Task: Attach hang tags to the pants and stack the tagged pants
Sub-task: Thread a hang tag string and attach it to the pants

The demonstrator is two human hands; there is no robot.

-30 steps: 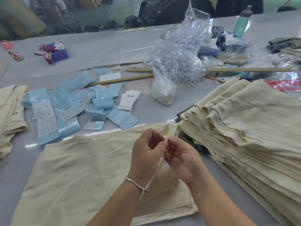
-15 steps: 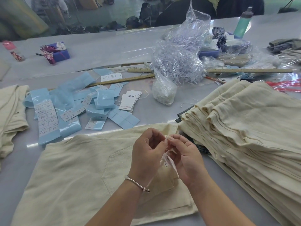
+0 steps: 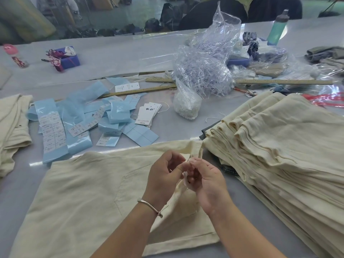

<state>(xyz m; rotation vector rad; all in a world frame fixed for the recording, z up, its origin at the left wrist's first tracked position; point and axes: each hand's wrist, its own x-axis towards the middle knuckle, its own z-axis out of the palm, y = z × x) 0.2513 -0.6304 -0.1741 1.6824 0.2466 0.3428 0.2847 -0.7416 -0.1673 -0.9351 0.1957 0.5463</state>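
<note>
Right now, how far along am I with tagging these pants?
Done: I can't confirm any finished ones; a small cream pile lies at the left, no tags visible on it. In hand: your left hand and right hand pinch something small and white over the spread pants. Left: the tall stack of pants at your right, and hang tags waiting on the table.

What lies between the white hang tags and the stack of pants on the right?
In the head view, a small clear bag of white fasteners stands between the hang tags and the stack, with loose string on the bare table.
</note>
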